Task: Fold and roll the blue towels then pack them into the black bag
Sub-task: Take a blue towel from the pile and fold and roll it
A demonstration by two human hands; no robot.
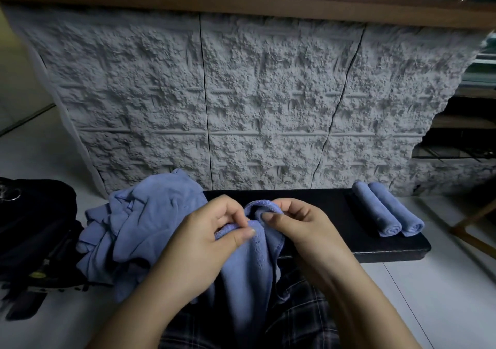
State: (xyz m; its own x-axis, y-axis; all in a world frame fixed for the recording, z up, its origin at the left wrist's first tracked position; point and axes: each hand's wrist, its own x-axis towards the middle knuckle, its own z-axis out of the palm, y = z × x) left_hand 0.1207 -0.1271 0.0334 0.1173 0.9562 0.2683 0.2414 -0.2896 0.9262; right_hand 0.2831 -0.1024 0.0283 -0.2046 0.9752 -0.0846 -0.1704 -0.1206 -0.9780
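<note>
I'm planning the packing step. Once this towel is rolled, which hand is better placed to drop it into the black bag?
The left hand: the black bag lies on its side, while the right hand would have to cross over the towel.

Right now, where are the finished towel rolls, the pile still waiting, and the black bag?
rolled towels (386, 209), head view: on the left roll's side.
unfolded towel pile (139, 220), head view: middle of the crumpled heap.
black bag (35, 214), head view: its dark top panel.
</note>
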